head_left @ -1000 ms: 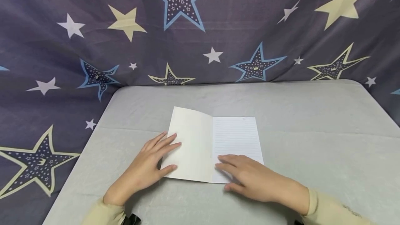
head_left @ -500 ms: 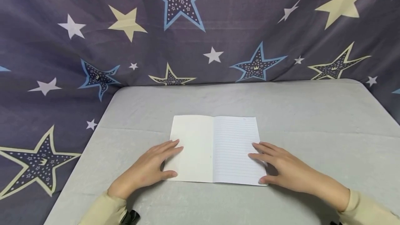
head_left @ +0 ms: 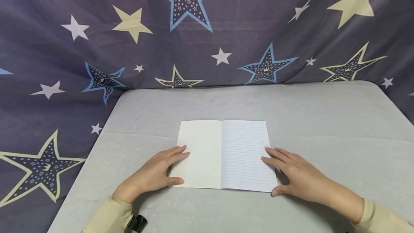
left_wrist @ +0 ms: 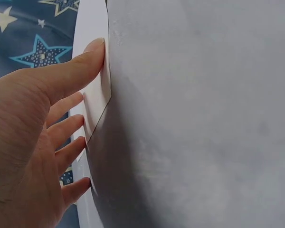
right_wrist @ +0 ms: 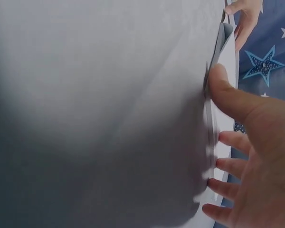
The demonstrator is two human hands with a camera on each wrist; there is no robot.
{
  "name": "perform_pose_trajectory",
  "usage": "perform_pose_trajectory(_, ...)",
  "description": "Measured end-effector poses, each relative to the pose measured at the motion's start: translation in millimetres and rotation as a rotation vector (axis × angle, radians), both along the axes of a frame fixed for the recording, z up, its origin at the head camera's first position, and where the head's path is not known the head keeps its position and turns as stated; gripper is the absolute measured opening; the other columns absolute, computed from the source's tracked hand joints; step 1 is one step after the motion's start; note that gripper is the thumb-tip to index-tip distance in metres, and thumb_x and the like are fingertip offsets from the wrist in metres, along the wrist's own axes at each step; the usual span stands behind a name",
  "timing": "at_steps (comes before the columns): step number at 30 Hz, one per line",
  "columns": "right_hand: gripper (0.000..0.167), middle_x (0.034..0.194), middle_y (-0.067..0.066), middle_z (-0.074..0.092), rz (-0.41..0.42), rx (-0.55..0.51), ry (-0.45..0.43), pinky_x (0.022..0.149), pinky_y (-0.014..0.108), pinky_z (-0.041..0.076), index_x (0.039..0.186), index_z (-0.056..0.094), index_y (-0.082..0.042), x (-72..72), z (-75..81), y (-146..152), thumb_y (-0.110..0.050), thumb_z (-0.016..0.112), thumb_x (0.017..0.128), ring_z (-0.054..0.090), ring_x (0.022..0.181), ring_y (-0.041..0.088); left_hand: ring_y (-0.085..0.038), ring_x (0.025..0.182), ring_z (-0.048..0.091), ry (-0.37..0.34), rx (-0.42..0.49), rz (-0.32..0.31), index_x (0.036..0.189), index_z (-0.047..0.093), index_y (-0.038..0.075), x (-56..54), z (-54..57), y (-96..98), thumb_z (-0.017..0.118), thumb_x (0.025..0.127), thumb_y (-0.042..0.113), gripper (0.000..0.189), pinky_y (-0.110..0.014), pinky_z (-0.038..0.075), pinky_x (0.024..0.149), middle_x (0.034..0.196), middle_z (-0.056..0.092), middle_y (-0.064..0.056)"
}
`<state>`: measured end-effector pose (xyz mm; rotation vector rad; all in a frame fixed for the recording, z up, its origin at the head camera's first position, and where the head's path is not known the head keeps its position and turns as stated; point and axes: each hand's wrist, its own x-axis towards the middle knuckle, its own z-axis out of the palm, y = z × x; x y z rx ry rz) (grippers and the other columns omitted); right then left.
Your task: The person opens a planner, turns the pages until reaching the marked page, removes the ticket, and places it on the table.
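Note:
An open notebook [head_left: 200, 161] lies in the middle of the table, its left side plain cream and its right page [head_left: 244, 154] white with ruled lines. On the outer left edge rests my left hand [head_left: 153, 173], fingers spread, thumb near the lower corner. My right hand [head_left: 302, 175] touches the right edge, its fingertips on the page and its thumb at the lower right corner. In the left wrist view the left thumb [left_wrist: 88, 59] lies on the cream side. In the right wrist view the right thumb [right_wrist: 219, 78] is against the notebook's edge.
A grey cloth covers the table [head_left: 207, 211]. Behind it and to the left hangs a dark curtain [head_left: 242, 17] printed with stars. A black device [head_left: 137, 223] shows below the left sleeve [head_left: 108, 215].
My right hand has moved from the lower part of the ruled page out to its right edge. The raised left side has come down flat under my left hand.

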<state>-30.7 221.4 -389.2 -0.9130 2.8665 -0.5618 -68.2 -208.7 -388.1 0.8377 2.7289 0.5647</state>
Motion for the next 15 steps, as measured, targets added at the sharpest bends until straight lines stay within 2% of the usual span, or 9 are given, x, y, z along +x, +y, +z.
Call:
perform_pose_trajectory(9,0.084,0.152,0.010,0.044,-0.024,0.029,0.032,0.105,0.056,0.038,0.137,0.060,-0.013,0.5,-1.4,-3.5,-0.056,0.081,0.069,0.042,0.136,0.035,-0.033,0.143,0.034,0.000,0.023,-0.018,0.146,0.051,0.014,0.9,-0.7,-0.7,0.082,0.080,0.037,0.076,-0.057,0.029,0.113,0.156,0.038,-0.007)
perform_pose_trajectory(15,0.075,0.148,0.010,0.049,-0.047,0.018,0.075,0.104,0.056,0.039,0.132,0.064,-0.014,0.5,-1.6,-6.6,-0.052,0.082,0.071,0.045,0.133,0.034,-0.033,0.143,0.034,0.004,0.018,-0.019,0.146,0.051,0.015,1.0,-0.9,-1.8,0.081,0.081,0.038,0.075,-0.057,0.028,0.113,0.157,0.038,-0.006)
